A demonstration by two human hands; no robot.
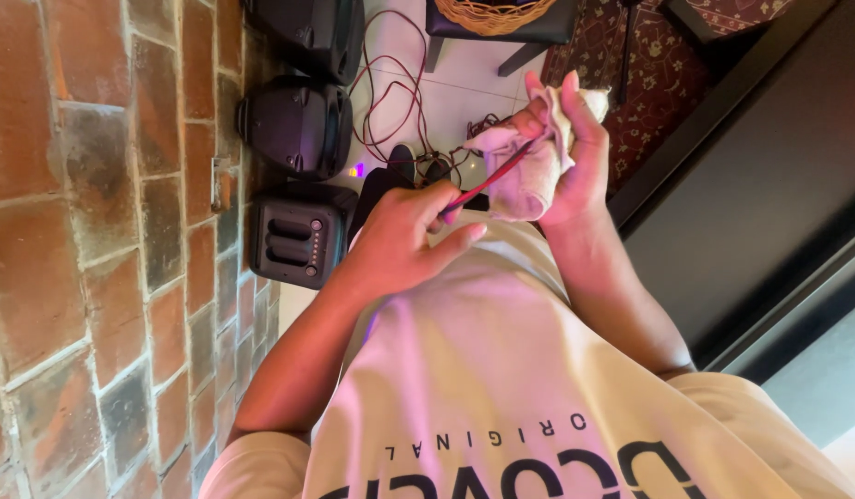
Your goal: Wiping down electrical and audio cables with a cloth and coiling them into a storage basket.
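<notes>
My left hand [400,242] pinches a thin red cable [490,181] between thumb and fingers, just above my chest. The cable runs up and to the right into a pale, crumpled cloth [525,171]. My right hand [575,152] grips that cloth, folded around the cable, with its fingers pointing upward. The two hands are close together, about a hand's width apart. My beige shirt [501,370] fills the lower part of the view.
Three black speaker boxes [298,125] stand along a red brick wall [95,231] at the left. Tangled red and black cables [400,102] lie on the white floor. A wicker basket [492,14] sits on a dark bench; a patterned red carpet [659,65] and a dark panel [769,203] lie right.
</notes>
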